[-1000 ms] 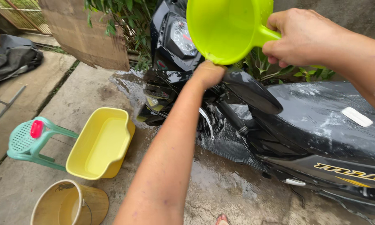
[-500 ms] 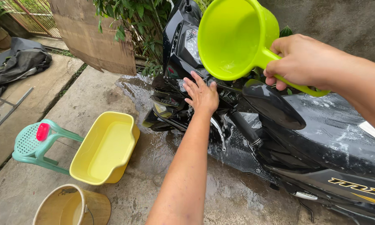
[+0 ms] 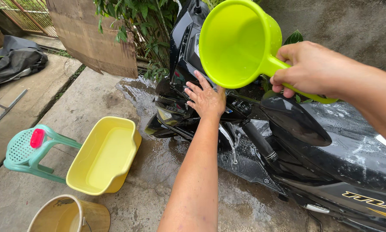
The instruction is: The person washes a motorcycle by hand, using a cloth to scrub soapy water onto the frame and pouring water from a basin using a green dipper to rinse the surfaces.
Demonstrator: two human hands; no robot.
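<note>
Far left of the left hand, a green plastic stool (image 3: 27,150) lies tipped on the concrete with a small red object (image 3: 37,138) on its seat. Nearer that hand, down and to its left, a yellow tub (image 3: 105,155) holds water, and a tan bucket (image 3: 68,215) sits below it. The left hand (image 3: 206,98) is released, fingers spread flat against the wet front panel of the black motorcycle (image 3: 313,154). Just above and to its right, the lime-green dipper (image 3: 238,43) is tilted mouth-down over the bike. The right hand (image 3: 315,68) is clenched around the dipper's handle, above the seat.
</note>
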